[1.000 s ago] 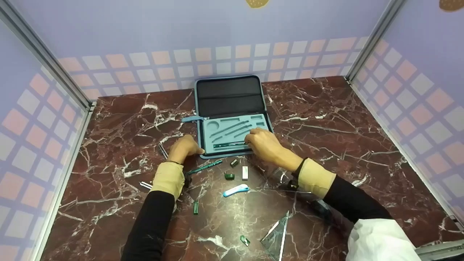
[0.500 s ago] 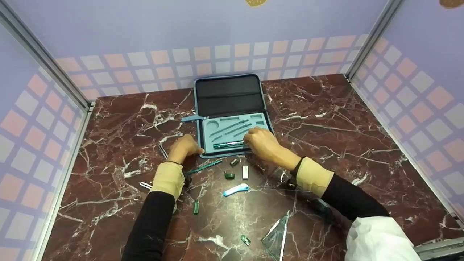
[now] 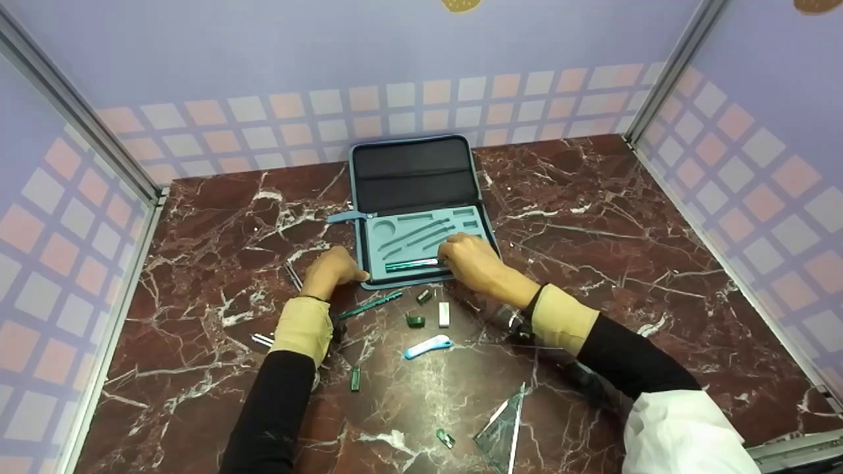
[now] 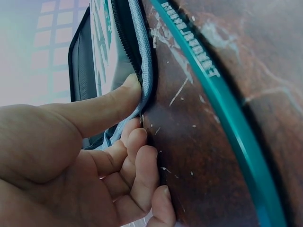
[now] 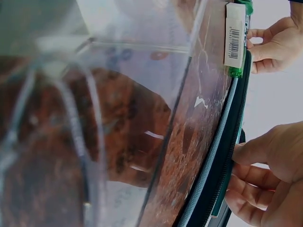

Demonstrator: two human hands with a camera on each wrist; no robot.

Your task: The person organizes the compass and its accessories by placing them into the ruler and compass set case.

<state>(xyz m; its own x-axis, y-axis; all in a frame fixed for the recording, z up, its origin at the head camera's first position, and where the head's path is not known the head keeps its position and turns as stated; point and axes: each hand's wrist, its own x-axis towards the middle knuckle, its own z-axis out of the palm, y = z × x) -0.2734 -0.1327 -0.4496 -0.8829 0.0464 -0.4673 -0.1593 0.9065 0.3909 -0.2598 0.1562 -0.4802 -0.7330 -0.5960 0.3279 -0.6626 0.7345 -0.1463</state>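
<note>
Holding a blue case (image 3: 413, 187) and a green pencil (image 3: 409, 265) on a dark red surface (image 3: 579, 191).
At the left, the left hand (image 3: 331, 271) pinches the near left corner of the open case, with its thumb on the zip edge and its fingers curled at the outer side. A loose pencil (image 3: 370, 305) lies just in front of the case. The green pencil is inside, by the near edge. Next come a blue and white tool (image 3: 428, 347) and a white block (image 3: 444, 315). Then the right hand (image 3: 477, 263) pinches the green pencil's right end. A clear triangle (image 3: 498, 431) lies nearer the front.
</note>
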